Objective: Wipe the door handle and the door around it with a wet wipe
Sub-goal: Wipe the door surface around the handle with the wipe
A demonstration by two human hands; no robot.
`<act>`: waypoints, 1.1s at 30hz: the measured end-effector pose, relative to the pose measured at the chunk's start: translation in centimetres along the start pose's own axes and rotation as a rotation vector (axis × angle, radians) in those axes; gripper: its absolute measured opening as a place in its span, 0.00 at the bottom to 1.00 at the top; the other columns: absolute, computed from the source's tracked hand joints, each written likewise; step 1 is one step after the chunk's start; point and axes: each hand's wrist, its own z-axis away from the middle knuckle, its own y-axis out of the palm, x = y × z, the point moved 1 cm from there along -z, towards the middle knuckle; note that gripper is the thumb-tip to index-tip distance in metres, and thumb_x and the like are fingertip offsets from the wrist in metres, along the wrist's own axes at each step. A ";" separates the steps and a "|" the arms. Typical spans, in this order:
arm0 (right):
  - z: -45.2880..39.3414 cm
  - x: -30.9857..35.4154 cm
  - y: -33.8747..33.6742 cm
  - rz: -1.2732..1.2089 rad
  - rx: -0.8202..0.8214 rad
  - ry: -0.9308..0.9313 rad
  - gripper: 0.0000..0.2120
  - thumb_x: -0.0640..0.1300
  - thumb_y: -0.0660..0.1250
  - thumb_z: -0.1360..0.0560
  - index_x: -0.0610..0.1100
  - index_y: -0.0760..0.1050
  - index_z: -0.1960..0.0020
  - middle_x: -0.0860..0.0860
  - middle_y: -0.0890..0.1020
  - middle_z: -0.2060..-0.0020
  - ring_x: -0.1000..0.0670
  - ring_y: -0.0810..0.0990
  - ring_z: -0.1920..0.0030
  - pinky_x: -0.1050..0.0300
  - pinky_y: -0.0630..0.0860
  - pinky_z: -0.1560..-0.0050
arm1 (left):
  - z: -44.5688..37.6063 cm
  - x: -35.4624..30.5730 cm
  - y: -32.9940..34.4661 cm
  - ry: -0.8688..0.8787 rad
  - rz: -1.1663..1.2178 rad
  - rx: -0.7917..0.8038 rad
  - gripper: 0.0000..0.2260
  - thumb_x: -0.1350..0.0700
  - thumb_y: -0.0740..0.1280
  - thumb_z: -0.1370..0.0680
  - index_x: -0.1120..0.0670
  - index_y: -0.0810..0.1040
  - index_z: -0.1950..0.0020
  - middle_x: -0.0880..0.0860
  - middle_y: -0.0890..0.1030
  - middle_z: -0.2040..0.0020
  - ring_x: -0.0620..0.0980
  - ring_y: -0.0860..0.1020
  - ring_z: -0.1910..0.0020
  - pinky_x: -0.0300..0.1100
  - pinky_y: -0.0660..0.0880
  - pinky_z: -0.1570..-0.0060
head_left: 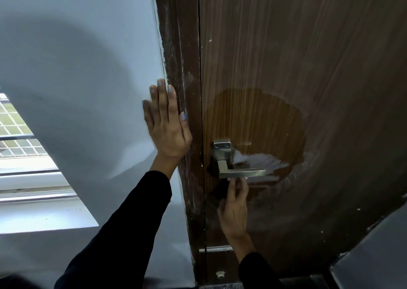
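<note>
Moisture already darkens the door [308, 90] above the handle [242, 172]. Right hand [234, 209] works just beneath the lever, fingers [239, 187] curled, seemingly pinching a barely visible wipe; pressing upward could slip it loose. Left hand [168, 123] lies flat, fingers straight, on the wall [77, 68].

A brown wood-grain door [308, 68] stands shut in its dark frame [178, 46], which is streaked white along its left edge. A metal handle [240, 171] is mounted near the door's left edge on a square plate [222, 148]. A darker wet patch [253, 117] spreads above and around the handle.
</note>
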 end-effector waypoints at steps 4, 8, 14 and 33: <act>-1.4 0.1 0.0 0.099 -0.051 -0.073 0.36 0.28 0.72 0.40 0.35 0.65 0.34 0.36 0.71 0.38 0.40 0.70 0.39 0.43 0.74 0.40 | 0.0 -0.1 0.0 -0.002 -0.014 -0.008 0.23 0.54 0.52 0.20 0.60 0.58 0.26 0.64 0.65 0.27 0.60 0.57 0.26 0.50 0.46 0.25; -0.5 -1.4 -0.4 0.263 0.024 -0.099 0.39 0.29 0.74 0.44 0.35 0.68 0.34 0.36 0.73 0.36 0.43 0.60 0.31 0.49 0.49 0.28 | 0.0 -0.1 -0.2 -0.017 -0.006 -0.014 0.23 0.53 0.51 0.20 0.59 0.57 0.26 0.64 0.65 0.27 0.54 0.53 0.23 0.50 0.46 0.24; -3.3 -0.4 -1.8 0.267 0.003 -0.196 0.38 0.36 0.74 0.40 0.37 0.65 0.33 0.38 0.73 0.35 0.44 0.60 0.28 0.46 0.57 0.29 | 0.0 -0.1 -0.1 -0.003 -0.002 -0.021 0.24 0.55 0.53 0.21 0.60 0.58 0.26 0.64 0.65 0.27 0.57 0.55 0.24 0.50 0.46 0.25; -6.5 0.4 -2.8 0.274 -0.091 -0.242 0.37 0.44 0.57 0.31 0.40 0.46 0.25 0.48 0.47 0.25 0.51 0.40 0.25 0.47 0.43 0.27 | 0.0 0.0 0.0 -0.003 -0.009 -0.021 0.23 0.53 0.51 0.20 0.59 0.58 0.26 0.63 0.65 0.28 0.57 0.56 0.24 0.49 0.46 0.25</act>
